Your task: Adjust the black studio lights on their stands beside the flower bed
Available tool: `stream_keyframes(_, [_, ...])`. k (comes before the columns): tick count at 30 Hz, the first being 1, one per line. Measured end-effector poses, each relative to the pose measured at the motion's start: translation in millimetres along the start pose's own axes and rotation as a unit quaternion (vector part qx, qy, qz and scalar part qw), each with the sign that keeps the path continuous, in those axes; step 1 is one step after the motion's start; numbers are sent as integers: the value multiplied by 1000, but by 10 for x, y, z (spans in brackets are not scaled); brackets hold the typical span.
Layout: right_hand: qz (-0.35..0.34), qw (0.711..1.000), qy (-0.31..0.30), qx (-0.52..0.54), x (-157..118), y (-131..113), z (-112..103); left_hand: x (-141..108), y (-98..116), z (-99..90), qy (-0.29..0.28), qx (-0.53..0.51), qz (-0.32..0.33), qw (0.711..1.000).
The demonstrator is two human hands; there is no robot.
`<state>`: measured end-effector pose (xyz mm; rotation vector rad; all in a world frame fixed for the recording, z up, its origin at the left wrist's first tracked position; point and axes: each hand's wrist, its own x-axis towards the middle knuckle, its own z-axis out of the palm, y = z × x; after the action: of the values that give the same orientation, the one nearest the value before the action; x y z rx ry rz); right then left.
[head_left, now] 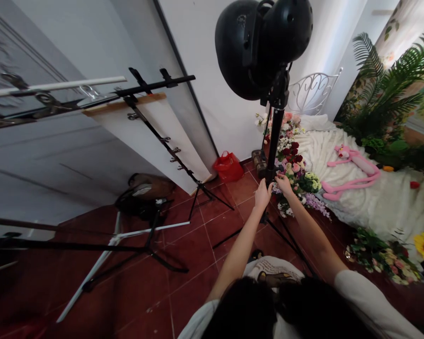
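A black light stand [276,136] rises in front of me with a large black lamp head [247,47] on top. My left hand [263,195] is wrapped round the pole just below a joint. Beside it, on the pole's right side, my right hand [283,184] has its fingers pressed together at a small dark knob [279,168], partly hidden by the fingers. The stand's legs spread on the red tiled floor below my forearms.
Artificial flowers [293,165] border a white-draped bed [374,207] with a pink plush toy [362,167] on the right. Left are a backdrop stand [155,134], a white-legged stand [102,263] and a black bag [137,202]. A red bag [229,167] lies by the wall.
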<state>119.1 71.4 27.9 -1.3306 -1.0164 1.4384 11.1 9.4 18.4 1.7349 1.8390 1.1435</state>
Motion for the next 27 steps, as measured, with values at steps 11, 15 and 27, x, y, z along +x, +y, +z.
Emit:
stream_keyframes(11, [118, 973, 54, 190, -1454, 697, -1140, -797, -331, 495, -76, -38, -91, 992])
stream_keyframes(15, [137, 940, 166, 263, -1977, 927, -1569, -988, -113, 925, -181, -63, -14, 981])
stream_keyframes(27, [14, 812, 409, 415, -3389, 1225, -2016, -1884, 1246, 1788, -450, -210, 296, 816])
